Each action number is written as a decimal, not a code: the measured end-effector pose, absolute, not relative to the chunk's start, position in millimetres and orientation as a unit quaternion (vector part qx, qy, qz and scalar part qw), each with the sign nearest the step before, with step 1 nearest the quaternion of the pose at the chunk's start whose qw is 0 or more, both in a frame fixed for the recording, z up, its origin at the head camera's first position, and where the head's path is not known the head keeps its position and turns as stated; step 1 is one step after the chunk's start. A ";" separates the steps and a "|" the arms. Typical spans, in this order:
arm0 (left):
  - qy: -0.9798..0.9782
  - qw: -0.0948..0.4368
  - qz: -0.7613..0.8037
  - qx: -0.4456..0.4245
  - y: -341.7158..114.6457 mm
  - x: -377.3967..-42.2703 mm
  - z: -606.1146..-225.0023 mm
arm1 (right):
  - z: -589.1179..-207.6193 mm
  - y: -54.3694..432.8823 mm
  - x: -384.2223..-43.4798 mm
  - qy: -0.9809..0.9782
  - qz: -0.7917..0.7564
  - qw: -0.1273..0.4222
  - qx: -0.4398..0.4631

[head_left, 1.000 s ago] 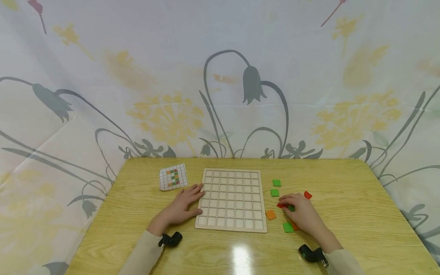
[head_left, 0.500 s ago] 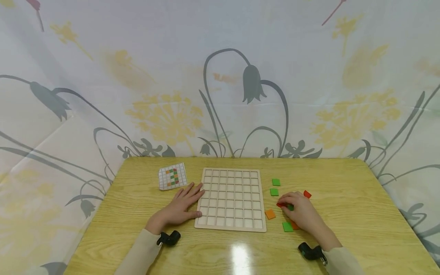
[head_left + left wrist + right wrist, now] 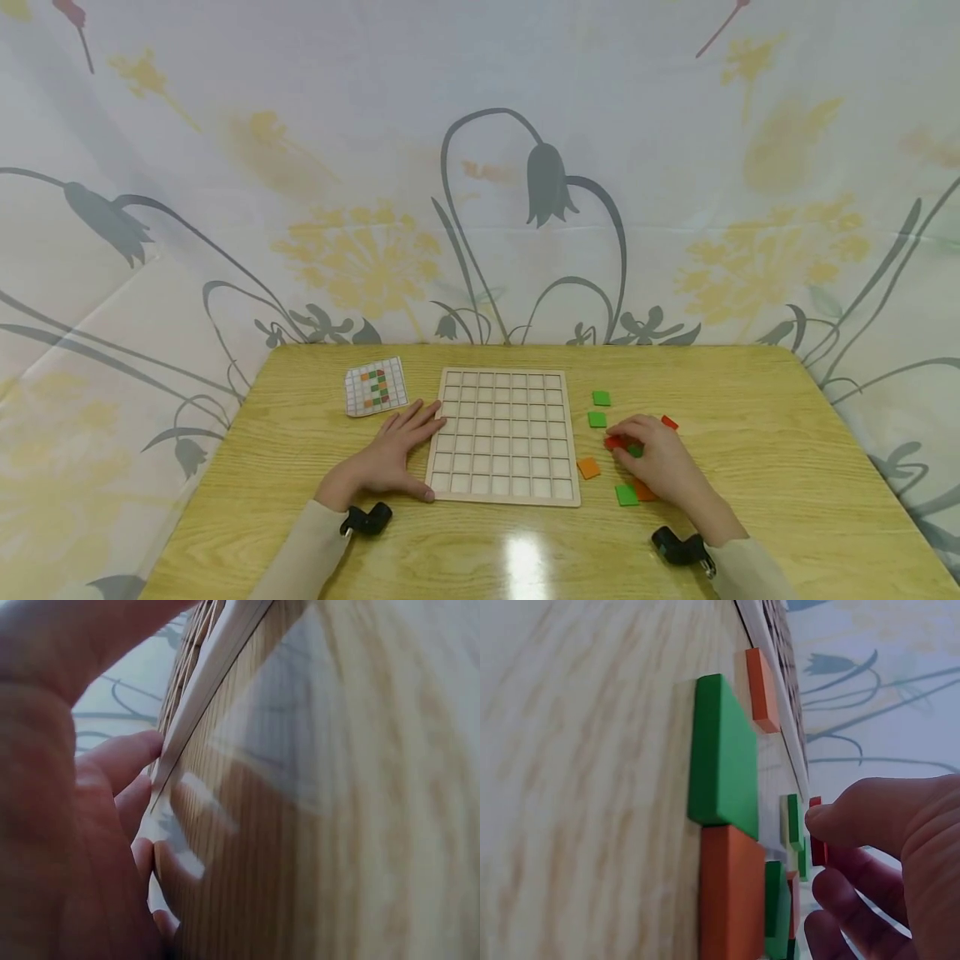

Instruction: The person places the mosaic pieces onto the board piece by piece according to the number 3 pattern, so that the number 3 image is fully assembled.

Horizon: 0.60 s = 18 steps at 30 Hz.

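Observation:
A square wooden grid board (image 3: 504,437) lies in the middle of the table. My left hand (image 3: 382,458) rests at its left side, with spread, fairly straight fingertips touching the edge and the thumb by the near left corner. Right of the board, my right hand (image 3: 660,460) pinches a small red tile (image 3: 819,853) between thumb and fingers, raised off the table in the right wrist view. Beneath and around that hand lie a green tile (image 3: 627,495), an orange tile (image 3: 644,490) and others partly hidden by it.
Two green tiles (image 3: 601,398) and an orange tile (image 3: 588,468) lie beside the board's right edge. Another red tile (image 3: 670,423) sits beyond the right hand. At the back left is a paper card (image 3: 377,387) with a coloured grid pattern. A patterned cloth hangs behind the table.
My left thumb has slid toward me, down to the board's near left corner. The red tile between my right fingers has tilted and shows more of its face.

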<state>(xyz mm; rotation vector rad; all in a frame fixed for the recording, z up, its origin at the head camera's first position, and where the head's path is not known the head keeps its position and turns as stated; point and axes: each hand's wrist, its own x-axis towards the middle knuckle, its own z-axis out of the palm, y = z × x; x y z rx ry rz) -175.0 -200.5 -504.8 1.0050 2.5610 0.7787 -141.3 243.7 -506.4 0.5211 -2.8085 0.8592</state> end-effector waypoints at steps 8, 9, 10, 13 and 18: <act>0.889 0.135 0.275 0.340 -199.5 -175.3 -505.2 | -498.4 238.0 -145.5 -0.929 0.306 0.089 0.187; 0.889 0.134 0.277 0.338 -199.5 -175.2 -505.4 | -497.4 237.1 -146.3 -0.929 0.306 0.090 0.186; 0.889 0.132 0.278 0.338 -199.5 -175.2 -505.8 | -496.4 236.2 -147.0 -0.929 0.306 0.090 0.186; 0.889 0.130 0.282 0.336 -199.6 -175.5 -507.0 | -493.6 233.3 -149.0 -0.930 0.305 0.092 0.186; 0.889 0.126 0.282 0.338 -200.5 -176.0 -509.2 | -490.4 228.3 -153.7 -0.926 0.307 0.100 0.197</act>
